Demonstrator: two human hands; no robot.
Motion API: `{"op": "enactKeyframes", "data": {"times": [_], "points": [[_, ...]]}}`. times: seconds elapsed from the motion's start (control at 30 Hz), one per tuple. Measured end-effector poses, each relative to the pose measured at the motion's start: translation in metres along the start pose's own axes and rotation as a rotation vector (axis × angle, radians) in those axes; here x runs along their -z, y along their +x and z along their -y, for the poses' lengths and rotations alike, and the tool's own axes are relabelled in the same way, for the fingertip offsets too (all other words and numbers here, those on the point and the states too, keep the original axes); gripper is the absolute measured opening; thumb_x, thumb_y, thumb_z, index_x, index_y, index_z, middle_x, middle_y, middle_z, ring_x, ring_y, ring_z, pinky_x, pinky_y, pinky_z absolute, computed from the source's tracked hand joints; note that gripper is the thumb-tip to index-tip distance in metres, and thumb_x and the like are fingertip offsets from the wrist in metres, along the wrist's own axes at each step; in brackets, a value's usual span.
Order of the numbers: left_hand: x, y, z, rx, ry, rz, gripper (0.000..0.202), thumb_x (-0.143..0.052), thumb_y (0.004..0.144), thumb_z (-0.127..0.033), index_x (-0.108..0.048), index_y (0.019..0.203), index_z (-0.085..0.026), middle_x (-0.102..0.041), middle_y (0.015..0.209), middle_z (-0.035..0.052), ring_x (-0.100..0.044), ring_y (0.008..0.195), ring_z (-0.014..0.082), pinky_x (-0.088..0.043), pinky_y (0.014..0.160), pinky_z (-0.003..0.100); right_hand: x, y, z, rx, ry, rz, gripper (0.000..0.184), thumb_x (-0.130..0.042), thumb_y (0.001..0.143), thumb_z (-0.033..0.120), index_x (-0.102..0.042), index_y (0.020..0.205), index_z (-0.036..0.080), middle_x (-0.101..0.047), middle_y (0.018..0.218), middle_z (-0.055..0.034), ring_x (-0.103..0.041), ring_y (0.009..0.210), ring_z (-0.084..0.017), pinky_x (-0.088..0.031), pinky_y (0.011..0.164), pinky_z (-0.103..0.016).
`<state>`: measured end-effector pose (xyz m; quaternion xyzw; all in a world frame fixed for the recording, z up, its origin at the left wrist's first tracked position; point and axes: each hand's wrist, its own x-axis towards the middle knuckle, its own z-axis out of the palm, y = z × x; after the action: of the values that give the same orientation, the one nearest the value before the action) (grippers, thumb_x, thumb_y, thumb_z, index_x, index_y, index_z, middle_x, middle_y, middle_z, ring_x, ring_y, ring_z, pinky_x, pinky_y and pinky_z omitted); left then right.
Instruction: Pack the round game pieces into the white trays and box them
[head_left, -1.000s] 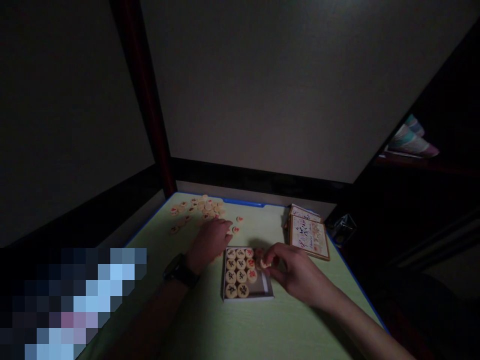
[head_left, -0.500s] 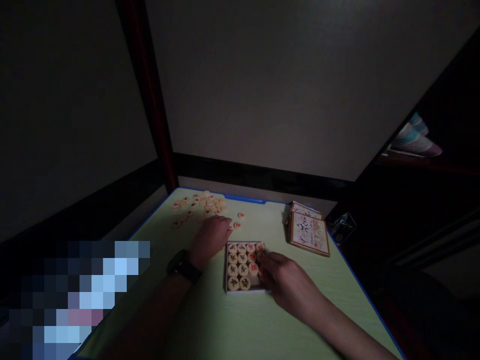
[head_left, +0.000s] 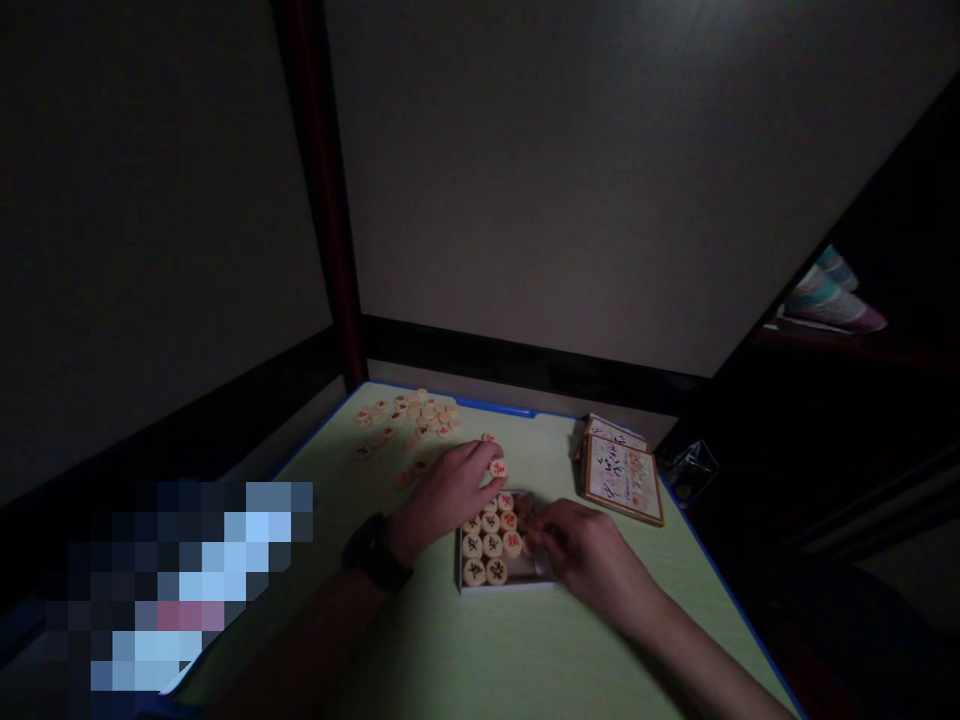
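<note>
Two hands flank the box [head_left: 525, 569]: the left hand [head_left: 450, 492], fingers curled, pinches a disc [head_left: 498, 469] by the box's far edge; the right hand [head_left: 574, 540], fingertips nearly together at the right side, is nearer the bare near-right corner. Its grip I cannot tell. Loose discs [head_left: 427, 411] lie far left.

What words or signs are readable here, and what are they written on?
"中": large brush character on the printed case; the others are unclear.
"Chinese": probably, small on the same case; the rest is blurred.
Red and black characters on the round pieces: too small or blurred to read surely.
I see no other legible text.
</note>
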<state>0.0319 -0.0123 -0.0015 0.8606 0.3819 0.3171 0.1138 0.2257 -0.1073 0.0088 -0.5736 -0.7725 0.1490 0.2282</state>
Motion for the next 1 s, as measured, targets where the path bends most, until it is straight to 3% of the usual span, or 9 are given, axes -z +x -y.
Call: {"op": "enactKeyframes", "data": {"times": [0.13,0.23,0.37,0.47,0.57,0.73,1.0], "points": [[-0.004,-0.007,-0.02,-0.101,-0.096,-0.003,0.009,-0.06,0.088,-0.02,-0.061,0.097,-0.022,-0.069,0.094,0.0017,-0.066,0.09,0.0157,-0.052,0.084,0.026,-0.004,0.004,-0.002,-0.069,0.382,-0.169,0.018,-0.053,0.094,0.035,-0.063,0.097,0.019,-0.071,0.086,-0.0053,-0.065,0.075,-0.018,-0.05,0.068,-0.028],[-0.006,-0.011,-0.027,-0.169,-0.15,0.03,0.006,-0.058,0.091,-0.021,-0.061,0.095,-0.023,-0.069,0.096,0.0019,-0.065,0.095,0.0153,-0.051,0.09,0.027,-0.013,0.01,-0.007,-0.126,0.661,-0.253,0.032,-0.063,0.086,0.05,-0.059,0.091,0.019,-0.068,0.081,-0.0043,-0.064,0.071,-0.017,-0.05,0.063,-0.027],[-0.005,-0.012,-0.026,-0.171,-0.18,0.101,0.011,-0.065,0.088,-0.026,-0.063,0.098,-0.023,-0.07,0.098,0.0015,-0.066,0.093,0.0154,-0.052,0.086,0.026,-0.013,0.016,-0.02,-0.185,0.776,-0.19,0.044,-0.075,0.072,0.057,-0.056,0.081,0.019,-0.062,0.067,0.0005,-0.057,0.059,-0.014,-0.046,0.057,-0.026],[-0.001,-0.008,-0.017,-0.134,-0.172,0.107,0.025,-0.075,0.079,-0.028,-0.065,0.101,-0.022,-0.071,0.098,0.0016,-0.066,0.093,0.017,-0.052,0.086,0.027,-0.004,0.014,-0.027,-0.159,0.678,-0.027,0.036,-0.074,0.074,0.049,-0.061,0.082,0.017,-0.063,0.066,0.0002,-0.057,0.06,-0.014,-0.045,0.058,-0.026],[0.001,-0.004,-0.006,-0.063,-0.135,0.045,0.029,-0.076,0.076,-0.033,-0.066,0.101,-0.021,-0.072,0.098,0.0036,-0.067,0.091,0.0188,-0.052,0.086,0.028,0.002,0.008,-0.026,-0.093,0.432,0.089,0.018,-0.067,0.081,0.034,-0.068,0.08,0.016,-0.068,0.072,-0.0019,-0.059,0.064,-0.015,-0.043,0.06,-0.025],[-0.002,0.002,0.014,0.023,-0.04,-0.035,0.011,-0.058,0.087,-0.021,-0.066,0.095,-0.02,-0.072,0.095,0.0054,-0.067,0.091,0.0187,-0.05,0.083,0.029,0.001,0.002,-0.014,-0.006,0.159,0.098,0.015,-0.06,0.084,0.015,-0.075,0.082,0.018,-0.071,0.072,-0.0006,-0.063,0.064,-0.015,-0.04,0.057,-0.023],[-0.003,0.006,0.033,0.118,0.071,-0.092,0.012,-0.052,0.089,-0.017,-0.063,0.089,-0.02,-0.072,0.088,0.0034,-0.066,0.085,0.0173,-0.049,0.08,0.028,-0.004,0.005,-0.012,0.087,0.069,0.027,0.025,-0.056,0.084,0.006,-0.075,0.094,0.018,-0.073,0.091,-0.008,-0.068,0.083,-0.02,-0.05,0.074,-0.026]]}}
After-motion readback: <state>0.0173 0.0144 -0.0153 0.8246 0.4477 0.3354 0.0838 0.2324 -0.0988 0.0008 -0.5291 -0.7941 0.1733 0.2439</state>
